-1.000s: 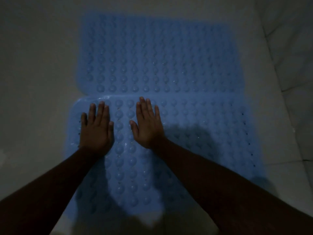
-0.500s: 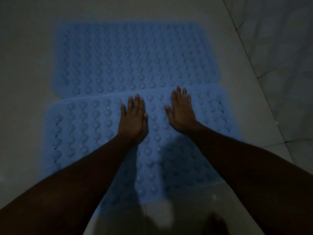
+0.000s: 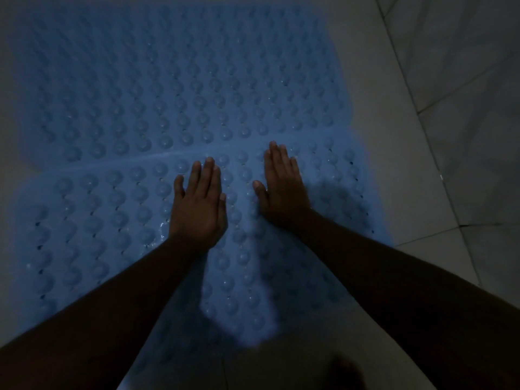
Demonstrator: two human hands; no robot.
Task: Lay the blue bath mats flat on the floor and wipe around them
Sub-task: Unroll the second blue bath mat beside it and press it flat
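Observation:
Two blue bath mats with rows of round bumps lie flat on the pale floor, one behind the other. The near mat (image 3: 92, 220) overlaps or meets the far mat (image 3: 168, 80) along a seam across the middle of the view. My left hand (image 3: 198, 204) lies palm down with straight fingers on the near mat, just below the seam. My right hand (image 3: 282, 187) presses flat beside it, fingertips reaching the seam. Neither hand holds anything. The light is dim.
Pale floor tiles (image 3: 450, 136) with dark grout lines run along the right side of the mats. Bare floor shows past the near mat's front edge at the bottom. A dark shape, perhaps a foot (image 3: 344, 372), sits at the bottom edge.
Both hands have slid rightward along the near mat, still flat on it. The view has moved closer to the mats and shifted right.

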